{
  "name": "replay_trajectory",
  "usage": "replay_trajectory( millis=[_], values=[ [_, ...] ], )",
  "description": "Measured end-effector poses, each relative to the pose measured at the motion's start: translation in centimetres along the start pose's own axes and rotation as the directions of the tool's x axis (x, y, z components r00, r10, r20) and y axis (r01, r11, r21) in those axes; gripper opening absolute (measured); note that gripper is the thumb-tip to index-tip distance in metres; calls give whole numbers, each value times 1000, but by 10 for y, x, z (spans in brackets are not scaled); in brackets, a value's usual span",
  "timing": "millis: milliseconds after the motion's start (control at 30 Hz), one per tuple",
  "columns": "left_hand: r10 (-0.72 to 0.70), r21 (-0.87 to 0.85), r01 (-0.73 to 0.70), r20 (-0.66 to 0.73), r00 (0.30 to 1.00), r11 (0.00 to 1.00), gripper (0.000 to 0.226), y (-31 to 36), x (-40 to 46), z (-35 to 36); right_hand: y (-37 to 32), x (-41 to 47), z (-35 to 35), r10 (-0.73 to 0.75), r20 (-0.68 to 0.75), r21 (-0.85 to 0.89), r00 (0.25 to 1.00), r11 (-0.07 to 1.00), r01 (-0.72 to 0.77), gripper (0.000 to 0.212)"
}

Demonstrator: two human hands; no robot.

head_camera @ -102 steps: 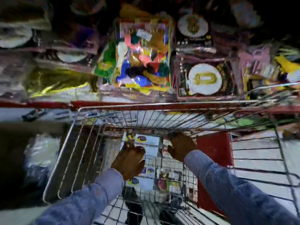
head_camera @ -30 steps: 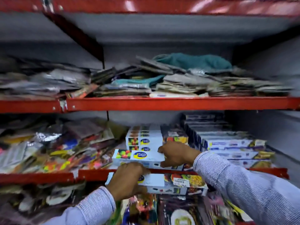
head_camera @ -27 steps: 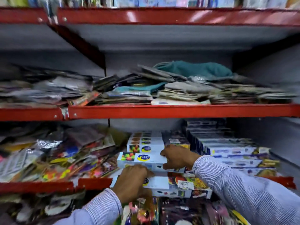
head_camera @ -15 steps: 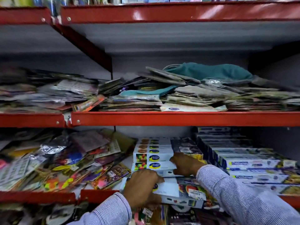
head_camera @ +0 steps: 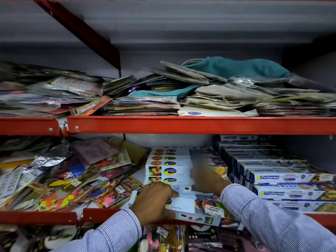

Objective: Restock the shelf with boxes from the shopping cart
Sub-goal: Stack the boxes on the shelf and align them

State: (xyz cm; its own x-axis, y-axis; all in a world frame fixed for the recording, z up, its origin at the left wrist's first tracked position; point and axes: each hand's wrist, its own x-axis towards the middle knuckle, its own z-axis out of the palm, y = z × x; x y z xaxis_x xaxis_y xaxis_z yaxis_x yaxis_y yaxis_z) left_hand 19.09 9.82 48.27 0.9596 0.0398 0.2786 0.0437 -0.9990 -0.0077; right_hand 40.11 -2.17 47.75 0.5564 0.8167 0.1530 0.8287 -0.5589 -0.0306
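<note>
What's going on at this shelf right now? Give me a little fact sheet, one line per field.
Activity: person stocking cling film boxes on a red shelf
Left hand: gripping the front cling film box at the shelf edge
Right hand: pressed against the stacked cling film boxes
Right of stack: Freshwrapp boxes
Left of stack: loose colourful packets
Shelf above: flat packets, teal bag

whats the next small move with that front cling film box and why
Probably slide the front box straight back with the left hand: its near edge overhangs the red shelf lip, while the stack of matching boxes behind sits fully on.
</note>
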Motion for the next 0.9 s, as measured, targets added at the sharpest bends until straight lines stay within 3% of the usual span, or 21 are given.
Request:
replay_trajectory(
  millis=[267,500,700,900],
  values=[
    [-43,-50,41,-43,998,998,60,-5,22,4,6,2,-22,-14,90,50,996,999,10,20],
    [-116,-126,106,-81,990,986,55,-12,44,30,14,-6,-22,-28,111,119,993,993,15,28],
    [-110,-110,97,-123,986,989,61,-19,50,53,3,-34,-6,-55,-86,161,995,985,69,33],
    [-90,-98,70,-208,974,993,54,-21,46,64,6,-52,20,-30,-293,258,956,960,109,24]
  ],
)
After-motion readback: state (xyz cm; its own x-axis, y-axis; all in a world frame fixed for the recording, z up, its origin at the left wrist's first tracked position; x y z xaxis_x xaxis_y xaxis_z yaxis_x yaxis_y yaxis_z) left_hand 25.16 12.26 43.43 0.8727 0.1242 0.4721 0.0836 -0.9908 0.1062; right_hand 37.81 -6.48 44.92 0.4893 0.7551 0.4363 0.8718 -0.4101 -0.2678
